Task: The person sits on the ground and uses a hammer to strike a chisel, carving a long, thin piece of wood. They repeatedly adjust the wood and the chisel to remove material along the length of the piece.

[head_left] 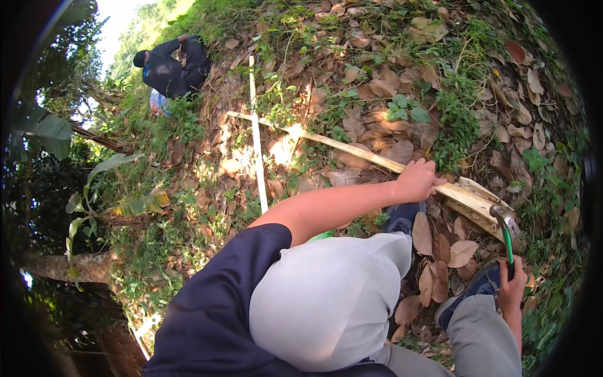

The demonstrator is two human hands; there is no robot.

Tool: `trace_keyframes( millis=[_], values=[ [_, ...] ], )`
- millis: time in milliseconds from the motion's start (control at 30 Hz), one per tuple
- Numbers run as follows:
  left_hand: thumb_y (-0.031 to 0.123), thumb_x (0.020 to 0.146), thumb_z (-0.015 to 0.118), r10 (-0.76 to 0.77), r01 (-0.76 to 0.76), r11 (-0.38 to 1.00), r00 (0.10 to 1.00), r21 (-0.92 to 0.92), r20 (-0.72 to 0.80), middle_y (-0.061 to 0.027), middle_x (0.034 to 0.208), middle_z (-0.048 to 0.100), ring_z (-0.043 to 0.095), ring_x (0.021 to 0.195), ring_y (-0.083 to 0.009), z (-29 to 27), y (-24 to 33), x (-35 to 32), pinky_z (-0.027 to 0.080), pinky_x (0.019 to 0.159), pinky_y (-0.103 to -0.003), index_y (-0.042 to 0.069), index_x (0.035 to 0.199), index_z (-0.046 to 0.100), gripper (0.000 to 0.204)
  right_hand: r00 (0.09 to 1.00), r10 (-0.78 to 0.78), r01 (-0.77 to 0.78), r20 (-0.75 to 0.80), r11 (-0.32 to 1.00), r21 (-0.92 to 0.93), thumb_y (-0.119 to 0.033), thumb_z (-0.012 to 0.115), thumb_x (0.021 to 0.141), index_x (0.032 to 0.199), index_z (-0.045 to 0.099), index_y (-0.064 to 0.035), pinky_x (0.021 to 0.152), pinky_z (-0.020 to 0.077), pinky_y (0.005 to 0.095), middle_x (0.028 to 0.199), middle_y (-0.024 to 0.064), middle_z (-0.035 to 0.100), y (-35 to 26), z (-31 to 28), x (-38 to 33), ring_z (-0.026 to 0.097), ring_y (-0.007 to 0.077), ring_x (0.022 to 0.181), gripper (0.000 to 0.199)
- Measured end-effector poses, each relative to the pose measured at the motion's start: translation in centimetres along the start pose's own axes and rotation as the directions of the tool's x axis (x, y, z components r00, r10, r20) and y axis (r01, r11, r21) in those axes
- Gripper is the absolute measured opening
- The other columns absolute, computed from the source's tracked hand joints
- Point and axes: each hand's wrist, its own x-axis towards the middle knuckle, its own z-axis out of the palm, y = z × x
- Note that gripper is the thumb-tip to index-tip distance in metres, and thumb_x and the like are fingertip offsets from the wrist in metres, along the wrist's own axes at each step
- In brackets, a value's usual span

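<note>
My left hand (417, 181) is closed round a long pale wooden strip (358, 151) that slants across the leaf-covered ground. Its right end, beside my shoes, is wider and looks split, with another piece of wood (474, 187) lying along it. In my right hand (512, 284) is a claw hammer (509, 242) with a green shaft and black grip. The hammer's curved metal head rests at or just over the wide end of the strip; whether they touch I cannot tell. A second pale strip (257, 138) crosses the far part of the first one.
Dry brown leaves (461, 253) and low green plants (465, 103) cover the ground. My blue shoes (472, 292) are close to the wood. Another person in dark clothes (169, 68) sits at the far left. A fallen trunk (72, 267) and broad-leaved plants (116, 164) stand at left.
</note>
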Motion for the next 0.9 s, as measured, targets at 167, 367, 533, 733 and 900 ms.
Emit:
trace_keyframes(
  millis=[167, 367, 533, 733, 900],
  values=[
    [0.029, 0.088, 0.080, 0.008, -0.008, 1.000, 1.000, 0.017, 0.002, -0.0067, 0.109, 0.059, 0.054, 0.111, -0.0288, -0.2, 0.5, 0.3, 0.046, 0.092, -0.043, 0.030, 0.130, 0.076, 0.043, 0.980, -0.084, 0.081, -0.180, 0.996, -0.026, -0.008, 0.066, 0.102, 0.116, 0.062, -0.0019, 0.064, 0.0441, 0.0335, 0.082, 0.0107, 0.064, 1.4, -0.2, 0.1, 0.058, 0.0221, 0.068, 0.015],
    [0.027, 0.088, 0.078, 0.091, -0.089, 0.996, 0.994, 0.030, -0.059, -0.0061, 0.104, 0.060, 0.057, 0.105, -0.0299, 0.2, 0.0, 0.6, 0.048, 0.090, -0.043, 0.028, 0.132, 0.075, 0.044, 0.974, -0.116, 0.130, -0.195, 0.989, 0.064, -0.010, 0.063, 0.103, 0.125, 0.063, -0.0014, 0.064, 0.0434, 0.0306, 0.083, 0.0057, 0.064, 1.6, -2.2, 0.4, 0.056, 0.0140, 0.069, 0.024],
    [0.024, 0.090, 0.078, 0.043, -0.042, 0.998, 0.999, 0.044, -0.031, -0.0056, 0.103, 0.061, 0.058, 0.103, -0.0289, -0.8, 0.1, -0.5, 0.049, 0.089, -0.042, 0.027, 0.133, 0.075, 0.044, 0.953, 0.177, -0.243, 0.245, 0.931, 0.273, -0.019, 0.058, 0.106, 0.132, 0.060, -0.0042, 0.064, 0.0442, 0.0340, 0.077, 0.0064, 0.060, -2.3, -2.2, 1.0, 0.055, 0.0172, 0.066, 0.030],
    [0.023, 0.087, 0.080, 0.055, -0.055, 0.998, 0.998, 0.007, -0.005, -0.0053, 0.105, 0.061, 0.058, 0.107, -0.0285, -0.2, -0.2, 0.6, 0.048, 0.090, -0.043, 0.028, 0.133, 0.075, 0.046, 0.945, 0.077, -0.105, 0.319, 0.992, 0.070, -0.025, 0.059, 0.107, 0.136, 0.058, -0.0068, 0.067, 0.0470, 0.0366, 0.080, 0.0153, 0.065, -1.4, -1.3, -0.8, 0.064, 0.0307, 0.067, 0.034],
    [0.022, 0.087, 0.080, 0.055, -0.054, 0.998, 0.998, 0.023, -0.021, -0.0056, 0.103, 0.062, 0.058, 0.105, -0.0286, -0.2, -0.2, 0.3, 0.049, 0.091, -0.043, 0.027, 0.133, 0.075, 0.046, 0.993, 0.041, -0.050, 0.107, 0.995, 0.084, -0.014, 0.063, 0.102, 0.133, 0.059, -0.0051, 0.062, 0.0465, 0.0316, 0.084, 0.0095, 0.065, -1.4, -1.4, -0.9, 0.061, 0.0176, 0.066, 0.032]
  ],
)
